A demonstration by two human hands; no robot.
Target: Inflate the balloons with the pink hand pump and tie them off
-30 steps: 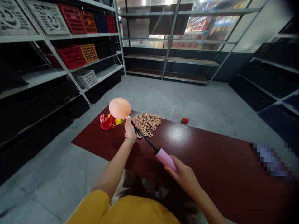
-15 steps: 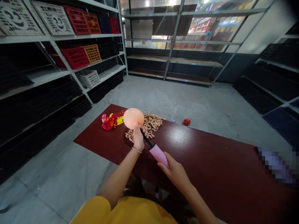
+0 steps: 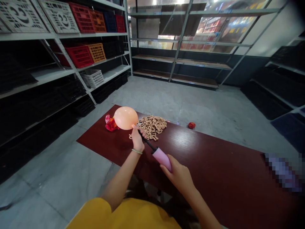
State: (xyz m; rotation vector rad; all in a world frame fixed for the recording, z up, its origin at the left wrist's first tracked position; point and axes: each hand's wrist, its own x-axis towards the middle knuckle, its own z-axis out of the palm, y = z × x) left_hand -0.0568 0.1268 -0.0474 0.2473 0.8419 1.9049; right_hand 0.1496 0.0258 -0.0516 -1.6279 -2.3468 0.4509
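A peach-coloured balloon (image 3: 125,118), round and partly inflated, sits at the nozzle end of a hand pump. My left hand (image 3: 138,140) is closed around the pump's black end and the balloon's neck. My right hand (image 3: 177,171) grips the pink barrel of the balloon pump (image 3: 162,159); a black rod shows between the two hands. Behind my left hand lies a heap of uninflated beige balloons (image 3: 153,125) on the dark red table (image 3: 202,165). Red wrappers (image 3: 111,123) lie left of it, partly hidden by the balloon.
A red round object (image 3: 191,125) is just past the table's far edge. A pixelated purple item (image 3: 283,173) lies at the right end. Shelves with crates (image 3: 79,56) stand on the left, and a metal rack (image 3: 177,62) is at the back.
The balloon looks larger and has shifted left, now covering more of the wrappers. My left hand has moved left, away from the barrel, and more black rod is exposed.
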